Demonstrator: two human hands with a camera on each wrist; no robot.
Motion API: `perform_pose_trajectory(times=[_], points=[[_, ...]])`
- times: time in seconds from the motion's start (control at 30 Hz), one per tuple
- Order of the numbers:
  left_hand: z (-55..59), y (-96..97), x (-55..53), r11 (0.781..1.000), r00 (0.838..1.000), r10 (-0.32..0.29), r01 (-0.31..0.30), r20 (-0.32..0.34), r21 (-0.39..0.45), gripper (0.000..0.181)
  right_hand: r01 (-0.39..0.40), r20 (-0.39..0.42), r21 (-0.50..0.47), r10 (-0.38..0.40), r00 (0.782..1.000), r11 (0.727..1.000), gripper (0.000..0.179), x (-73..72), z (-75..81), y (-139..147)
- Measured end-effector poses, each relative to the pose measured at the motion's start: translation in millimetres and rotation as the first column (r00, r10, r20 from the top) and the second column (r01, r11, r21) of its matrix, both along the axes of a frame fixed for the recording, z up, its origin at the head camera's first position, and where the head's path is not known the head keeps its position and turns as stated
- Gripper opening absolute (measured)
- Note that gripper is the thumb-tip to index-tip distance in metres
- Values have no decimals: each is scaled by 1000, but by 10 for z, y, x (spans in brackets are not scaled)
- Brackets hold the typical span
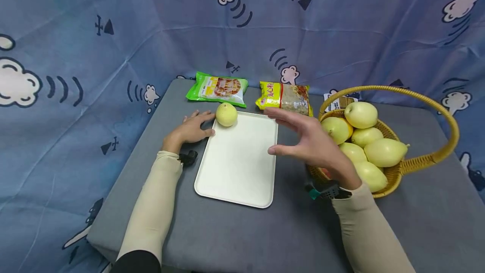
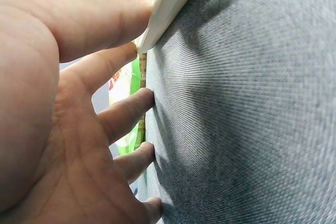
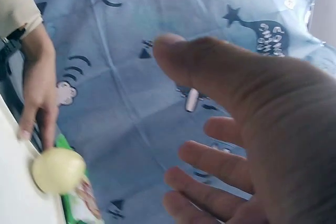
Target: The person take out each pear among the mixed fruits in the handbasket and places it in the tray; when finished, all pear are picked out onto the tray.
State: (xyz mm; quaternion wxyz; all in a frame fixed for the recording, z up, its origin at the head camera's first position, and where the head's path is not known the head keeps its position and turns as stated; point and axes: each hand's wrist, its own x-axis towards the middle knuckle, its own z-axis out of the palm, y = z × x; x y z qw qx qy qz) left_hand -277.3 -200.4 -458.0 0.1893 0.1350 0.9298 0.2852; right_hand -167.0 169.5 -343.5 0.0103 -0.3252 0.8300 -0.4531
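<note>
One fruit (image 1: pixel 226 114) is borne by the mid-frame white tray (image 1: pixel 238 159), its rim touched by the splayed left hand (image 1: pixel 192 129); right of centre, the right hand (image 1: pixel 313 141) is spread.

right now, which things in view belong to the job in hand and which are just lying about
Likely part of the job:
white tray
round yellow-green fruit on it
woven basket of fruit
left hand
right hand

Likely just lying about:
green food packet
yellow food packet
partly hidden item behind the basket
</note>
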Motion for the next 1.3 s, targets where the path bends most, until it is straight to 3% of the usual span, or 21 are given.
perform_pose_trajectory(times=[0.17,0.3,0.43,0.6,0.67,0.83,1.3], points=[[1,2,11,1000,1000,-14,14,-1,13,75,94,-81,100,-86,993,991,82,233,179,510],[8,-10,23,1000,1000,-7,6,12,28,75,207,-144,174,-184,972,963,75,373,319,912],[12,-19,26,999,1000,8,-9,19,37,75,320,-145,157,-299,943,934,70,433,355,1201],[6,-38,22,999,1000,6,-6,-2,33,74,449,-110,236,-436,893,862,64,395,282,1380],[2,-40,22,1000,1000,6,-6,-6,30,73,456,-89,290,-451,888,841,66,349,246,1416],[9,-21,29,999,1000,13,-13,-2,32,74,408,-13,393,-439,899,824,70,209,161,1433],[40,17,50,999,1000,14,-14,2,35,74,312,12,450,-355,935,837,79,-51,-35,1256]])
